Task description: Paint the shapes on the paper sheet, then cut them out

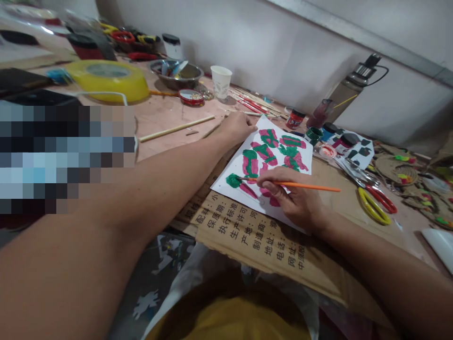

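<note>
An orange-handled paintbrush is pinched in my right hand. Its bristles touch a wet green patch near the left corner of a white sheet of paper. Pink and green painted blocks cover much of that sheet. At the sheet's far left edge is my left hand, its fingers bent together and pressing on the paper; the fingertips are partly hidden. Under the sheet lies a piece of printed brown cardboard. An uncapped green paint jar stands just beyond the paper.
Scissors with red and yellow handles lie at right. Behind stand a red paint jar, paper cup, metal bowl and tall bottle. A yellow tape roll and wooden stick are left. Woven pieces sit far right.
</note>
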A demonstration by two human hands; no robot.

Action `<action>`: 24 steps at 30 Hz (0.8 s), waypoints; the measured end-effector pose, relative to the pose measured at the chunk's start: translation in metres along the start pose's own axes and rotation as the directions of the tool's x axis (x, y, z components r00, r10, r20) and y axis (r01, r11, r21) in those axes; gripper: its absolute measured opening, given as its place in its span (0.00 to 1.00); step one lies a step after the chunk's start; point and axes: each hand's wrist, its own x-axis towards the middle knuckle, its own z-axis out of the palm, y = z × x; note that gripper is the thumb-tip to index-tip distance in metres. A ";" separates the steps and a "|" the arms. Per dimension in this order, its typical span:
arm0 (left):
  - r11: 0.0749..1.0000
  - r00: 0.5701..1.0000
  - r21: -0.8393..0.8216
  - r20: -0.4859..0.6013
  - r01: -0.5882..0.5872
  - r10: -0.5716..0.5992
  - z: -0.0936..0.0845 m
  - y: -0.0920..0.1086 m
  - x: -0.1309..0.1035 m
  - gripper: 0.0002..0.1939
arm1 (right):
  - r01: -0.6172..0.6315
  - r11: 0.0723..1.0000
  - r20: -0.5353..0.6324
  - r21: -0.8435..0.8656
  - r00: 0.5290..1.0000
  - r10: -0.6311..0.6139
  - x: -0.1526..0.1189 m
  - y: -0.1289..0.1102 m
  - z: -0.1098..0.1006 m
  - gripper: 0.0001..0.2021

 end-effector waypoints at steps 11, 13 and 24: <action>0.991 0.996 0.102 -0.027 -0.087 0.090 0.003 -0.005 0.003 0.04 | -0.088 0.993 -0.100 0.076 0.990 0.096 -0.014 -0.016 -0.011 0.08; 0.988 0.994 0.118 -0.030 -0.102 0.106 0.003 -0.005 0.003 0.06 | -0.086 0.994 -0.100 0.069 0.991 0.093 -0.014 -0.014 -0.009 0.09; 0.984 0.995 0.151 -0.019 -0.098 0.102 0.002 -0.004 0.004 0.05 | -0.064 0.998 -0.073 0.003 0.995 0.064 -0.012 -0.007 0.001 0.09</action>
